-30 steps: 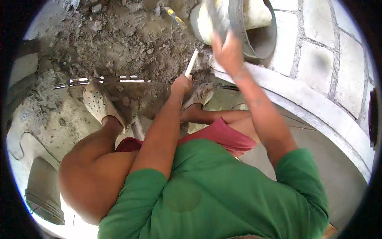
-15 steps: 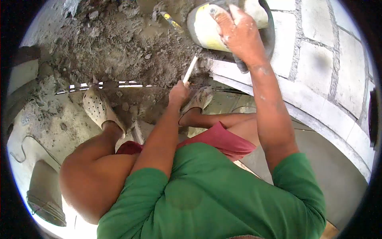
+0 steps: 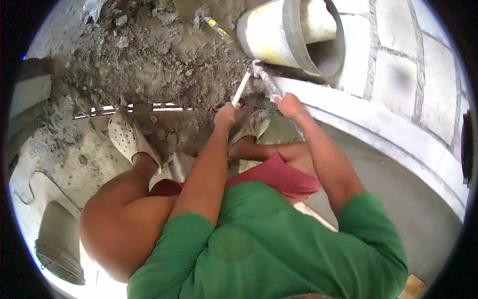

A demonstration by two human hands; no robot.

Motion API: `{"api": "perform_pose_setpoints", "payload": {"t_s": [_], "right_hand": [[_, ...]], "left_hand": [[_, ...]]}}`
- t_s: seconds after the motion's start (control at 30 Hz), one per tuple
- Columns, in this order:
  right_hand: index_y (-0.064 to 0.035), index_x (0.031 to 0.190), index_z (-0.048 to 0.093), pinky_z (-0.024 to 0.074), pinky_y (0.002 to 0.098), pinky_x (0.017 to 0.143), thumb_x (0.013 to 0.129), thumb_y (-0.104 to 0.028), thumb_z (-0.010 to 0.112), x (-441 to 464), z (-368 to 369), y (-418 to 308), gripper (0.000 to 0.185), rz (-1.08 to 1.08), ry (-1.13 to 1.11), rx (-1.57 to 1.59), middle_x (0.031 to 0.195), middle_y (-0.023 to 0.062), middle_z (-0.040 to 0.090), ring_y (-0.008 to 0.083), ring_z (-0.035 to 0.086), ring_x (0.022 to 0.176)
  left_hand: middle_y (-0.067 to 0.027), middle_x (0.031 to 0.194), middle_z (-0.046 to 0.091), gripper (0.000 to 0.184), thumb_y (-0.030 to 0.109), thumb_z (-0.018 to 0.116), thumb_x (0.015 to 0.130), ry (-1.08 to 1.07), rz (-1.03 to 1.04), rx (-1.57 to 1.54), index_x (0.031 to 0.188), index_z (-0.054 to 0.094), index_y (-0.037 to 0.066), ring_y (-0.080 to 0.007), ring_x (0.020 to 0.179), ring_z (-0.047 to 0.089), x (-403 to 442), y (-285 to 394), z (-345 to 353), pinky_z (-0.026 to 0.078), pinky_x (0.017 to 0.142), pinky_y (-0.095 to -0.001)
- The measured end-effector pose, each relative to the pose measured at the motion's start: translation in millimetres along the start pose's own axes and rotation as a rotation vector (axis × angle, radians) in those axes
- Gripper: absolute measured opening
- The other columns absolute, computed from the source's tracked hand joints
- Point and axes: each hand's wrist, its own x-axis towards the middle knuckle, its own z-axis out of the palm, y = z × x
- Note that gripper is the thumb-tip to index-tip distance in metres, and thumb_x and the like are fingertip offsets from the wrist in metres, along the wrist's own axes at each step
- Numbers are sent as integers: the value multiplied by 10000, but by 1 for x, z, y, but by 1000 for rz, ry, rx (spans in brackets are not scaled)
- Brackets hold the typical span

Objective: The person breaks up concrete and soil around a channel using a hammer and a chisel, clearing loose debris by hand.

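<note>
My left hand (image 3: pixel 227 114) is closed around the lower end of a pale, straight stick-like handle (image 3: pixel 242 87), which points up toward the wet mortar. Close on its right, my right hand (image 3: pixel 290 105) grips a grey, mortar-smeared rod-like tool (image 3: pixel 269 82). The far ends of the two almost meet; I cannot tell whether they touch. Beyond them a white and yellow bucket (image 3: pixel 269 32) lies tipped on its side, its dark mouth facing right. A smaller white container (image 3: pixel 318 22) sits inside its mouth.
Lumpy grey mortar (image 3: pixel 149 65) spreads across the upper left, with a yellow-marked tool handle (image 3: pixel 217 30) lying in it. A pale curved ledge (image 3: pixel 368 119) and block paving (image 3: pixel 393 74) extend to the right. A dark bucket-like container (image 3: pixel 59 239) is at lower left.
My right hand has come down from the bucket toward my left hand and now holds the grey rod-like tool. The bucket's mouth is uncovered. My left hand has barely moved.
</note>
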Motion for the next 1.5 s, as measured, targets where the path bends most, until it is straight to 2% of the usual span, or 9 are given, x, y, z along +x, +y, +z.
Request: {"api": "perform_pose_setpoints", "payload": {"t_s": [0.23,0.37,0.5,0.77,0.83,0.93,0.97,1.1,1.5], "right_hand": [[89,1021,590,495,530,744,938,-389,580,-46,-132,-109,485,-298,430,323,826,345,622,527,606,835],[70,1028,592,508,510,640,917,-371,640,-41,-95,-107,458,-452,745,313,740,309,626,515,615,709],[60,1047,624,499,530,781,935,-451,578,-14,-17,-33,525,8,109,26,896,332,646,489,633,903],[158,1146,559,501,455,790,946,-369,598,-35,-152,-133,565,-290,413,470,836,305,646,456,636,835],[63,940,595,509,492,698,922,-360,628,-44,-171,-148,425,-533,796,339,797,339,618,489,629,802],[48,992,613,527,498,634,913,-389,630,-31,-100,-111,444,-471,679,123,860,298,658,463,657,786],[27,1124,616,536,509,733,930,-458,571,-18,-53,-75,524,-123,423,119,998,311,658,458,662,883],[35,1177,611,476,512,929,953,-440,510,1,-39,-50,535,-36,41,58,1062,340,635,478,618,1033],[21,981,627,485,479,622,949,-323,600,-63,-133,-127,346,-533,601,304,714,252,607,445,597,671]], "left_hand": [[-265,1102,655,503,477,452,981,74,64,46,1121,587,13,-445,1052,620,-15,-3,2,487,881,-525],[-268,1113,651,497,474,450,982,38,61,49,1126,583,18,-446,1069,613,-21,-4,-4,481,891,-521],[-277,1108,648,486,476,453,979,32,64,71,1109,580,26,-440,1083,609,-18,-6,-8,474,901,-526],[-290,1039,660,488,490,442,983,100,100,56,1085,569,30,-473,1011,623,-9,-16,-3,480,869,-547],[-287,1040,662,490,497,442,983,108,99,46,1079,577,36,-469,1010,627,-7,-15,1,482,868,-545],[-275,1074,661,501,504,446,982,68,57,78,1108,585,39,-442,1039,629,-7,-13,-1,483,885,-531],[-269,1091,659,512,507,445,981,52,46,91,1131,584,37,-430,1056,627,-6,-13,-3,483,897,-523],[-258,1120,656,548,522,446,977,83,92,190,1189,572,33,-410,1090,619,-12,-9,-15,482,920,-508],[-284,1104,651,512,470,472,976,58,77,62,1140,572,-5,-444,1071,614,-8,-18,2,473,904,-523]]}}
